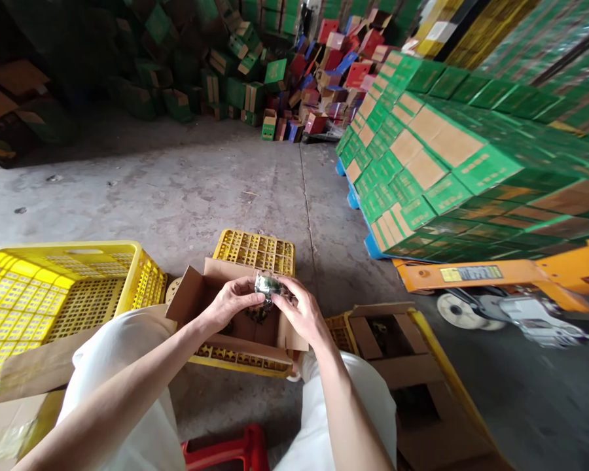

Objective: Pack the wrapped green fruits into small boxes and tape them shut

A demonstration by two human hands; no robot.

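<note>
Between my left hand [235, 299] and my right hand [298, 306] is a small, shiny, dark-green item in what looks like clear plastic wrap [267, 286]. Fingers and thumbs of both hands pinch it from either side; its exact kind I cannot make out. Right below the hands stands an open cardboard box [216, 278], its flaps folded outward. A few dark, small pieces [258, 314] lie inside, partly hidden by my hands. Under the box is an upturned yellow plastic crate [255, 247].
A large yellow crate [140, 271] stands at left. On the right, cardboard with openings [422, 373] rests in another yellow crate. Beyond are stacked green cartons [436, 150] on a blue pallet, an orange pallet jack [471, 271] and a heap of cartons [319, 85]. A red stool [250, 448] is below.
</note>
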